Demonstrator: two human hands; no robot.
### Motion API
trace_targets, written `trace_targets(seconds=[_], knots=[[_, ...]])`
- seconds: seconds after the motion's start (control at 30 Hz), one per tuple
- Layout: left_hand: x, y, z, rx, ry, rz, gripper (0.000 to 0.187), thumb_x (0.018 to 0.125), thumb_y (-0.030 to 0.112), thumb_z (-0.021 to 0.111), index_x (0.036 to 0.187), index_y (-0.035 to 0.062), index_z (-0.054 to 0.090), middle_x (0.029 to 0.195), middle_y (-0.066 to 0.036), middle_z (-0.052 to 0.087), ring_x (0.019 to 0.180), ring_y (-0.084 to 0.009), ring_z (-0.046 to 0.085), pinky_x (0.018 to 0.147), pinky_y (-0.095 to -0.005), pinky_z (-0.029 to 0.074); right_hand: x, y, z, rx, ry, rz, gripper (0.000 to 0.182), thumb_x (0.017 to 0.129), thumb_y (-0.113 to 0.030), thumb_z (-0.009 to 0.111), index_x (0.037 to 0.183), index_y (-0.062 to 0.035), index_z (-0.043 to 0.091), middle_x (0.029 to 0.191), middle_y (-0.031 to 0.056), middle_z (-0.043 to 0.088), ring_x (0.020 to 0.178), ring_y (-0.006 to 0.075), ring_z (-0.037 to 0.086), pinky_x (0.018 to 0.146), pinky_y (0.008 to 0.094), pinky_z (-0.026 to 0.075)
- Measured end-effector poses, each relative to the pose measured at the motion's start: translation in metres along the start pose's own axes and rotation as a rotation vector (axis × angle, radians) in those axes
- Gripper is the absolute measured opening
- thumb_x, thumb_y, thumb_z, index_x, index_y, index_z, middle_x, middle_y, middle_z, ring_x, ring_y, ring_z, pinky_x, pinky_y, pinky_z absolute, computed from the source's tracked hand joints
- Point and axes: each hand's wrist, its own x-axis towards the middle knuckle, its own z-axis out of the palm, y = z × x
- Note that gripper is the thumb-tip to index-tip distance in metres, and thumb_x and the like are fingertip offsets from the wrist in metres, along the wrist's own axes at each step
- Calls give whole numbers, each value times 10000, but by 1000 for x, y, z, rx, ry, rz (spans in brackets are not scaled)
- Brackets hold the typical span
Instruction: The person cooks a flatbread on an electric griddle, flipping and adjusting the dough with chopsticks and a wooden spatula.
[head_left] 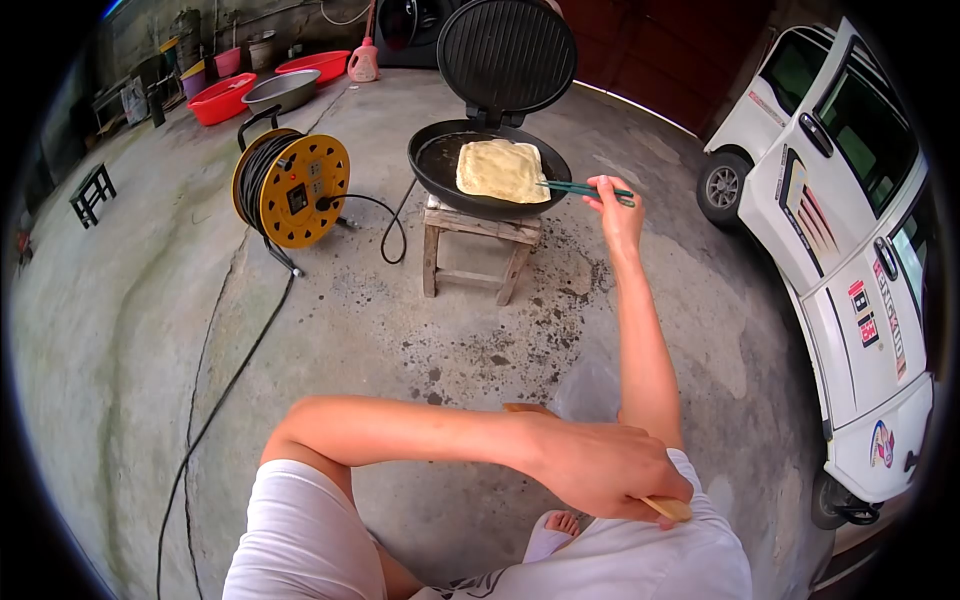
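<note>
My right hand (614, 217) reaches forward and pinches a pair of dark green chopsticks (575, 187). Their tips meet the right edge of a square, pale golden flatbread (500, 168). The flatbread lies in the round black lower plate of an electric griddle (437, 180), whose ribbed lid (507, 55) stands raised behind it. Across my lap, my left hand (600, 468) is closed around a light wooden tool (668, 508). One end of that tool pokes out below the fingers, and more wood shows beyond the wrist; its middle is hidden.
The griddle rests on a low wooden stool (482, 232). To the left stands a yellow cable reel (318, 190), its black cord (225, 385) running over the concrete. Red basins (222, 100), a grey basin (282, 90) and a pink bottle (364, 62) sit farther back. A white vehicle (850, 300) is at right, door open.
</note>
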Motion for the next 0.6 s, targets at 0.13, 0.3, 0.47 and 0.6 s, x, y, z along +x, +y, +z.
trace_targets(seconds=[0.13,0.3,0.47,0.6], knots=[[0,-1,4,-62,94,41,259,887,226,523,804,-19,510,631,-168,531,640,-359,521,604,-443,386,-1,-5,0,2,4,10,257,889,-224,540,868,0,663,784,53,663,652,119,638,598,228,510],[1,-2,4,-59,83,34,258,883,224,530,810,-23,510,636,-177,533,651,-369,524,611,-449,386,0,-5,0,5,7,2,256,884,-228,547,868,-2,665,771,51,661,647,119,639,596,229,510],[2,0,4,-41,82,28,255,879,221,536,812,-24,512,641,-177,538,661,-372,531,614,-454,390,-2,-8,1,-23,6,-6,258,882,-231,551,855,-2,666,739,51,657,638,118,640,589,226,506],[2,-1,4,25,24,19,148,854,120,537,902,-10,488,781,-138,564,733,-330,558,607,-425,412,-3,-10,1,-20,2,-4,262,883,-233,550,849,-1,665,734,51,655,638,116,639,586,225,502]])
